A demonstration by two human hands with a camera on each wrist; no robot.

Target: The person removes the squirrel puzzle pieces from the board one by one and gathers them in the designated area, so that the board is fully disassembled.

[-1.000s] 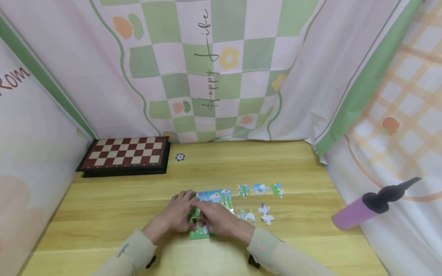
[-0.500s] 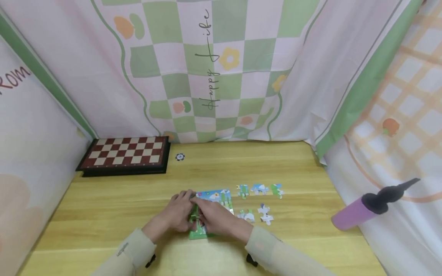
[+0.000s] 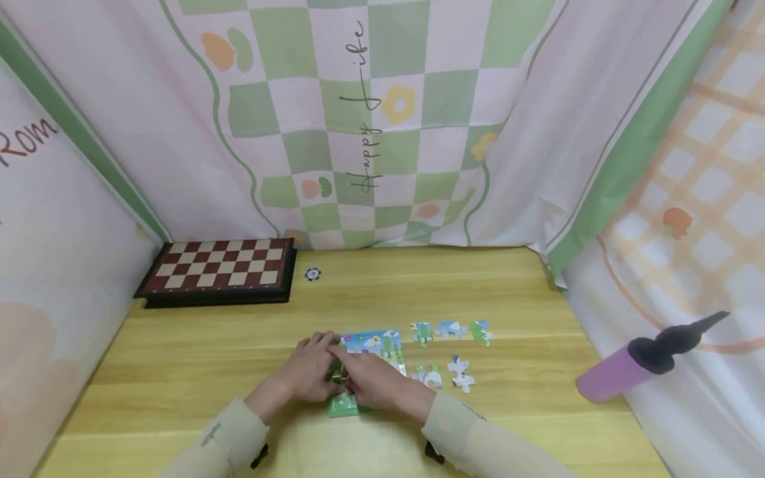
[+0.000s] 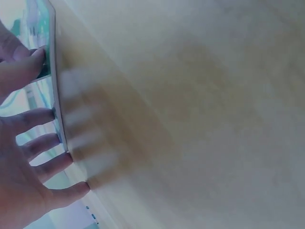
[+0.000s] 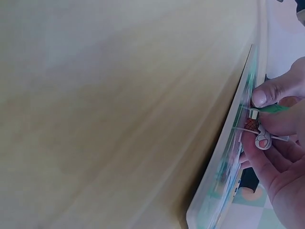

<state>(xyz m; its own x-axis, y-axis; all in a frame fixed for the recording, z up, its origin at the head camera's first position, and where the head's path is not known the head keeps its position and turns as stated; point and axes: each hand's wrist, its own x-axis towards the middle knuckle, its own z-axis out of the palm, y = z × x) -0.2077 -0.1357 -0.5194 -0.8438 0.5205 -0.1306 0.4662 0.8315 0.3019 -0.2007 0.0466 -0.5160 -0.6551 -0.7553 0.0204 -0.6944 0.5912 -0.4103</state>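
On the wooden table [image 3: 209, 358], left hand [image 3: 305, 375] flat on puzzle board [image 3: 373, 344]; right-wrist view alone shows right hand [image 5: 279, 143] pinching a piece [image 5: 259, 133].

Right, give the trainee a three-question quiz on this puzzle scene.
1. True or false: both hands rest on the puzzle board.
2. How many loose pieces lie on the table right of the board? A) two B) five C) nine
3. Fill in: the purple pump lies at the table's ____ edge.

Key:
1. True. The left hand has straight fingers on the board's left side; the right hand pinches a piece over the board.
2. B. Three pieces in a row, two nearer.
3. Right, far from the chessboard at the back left.
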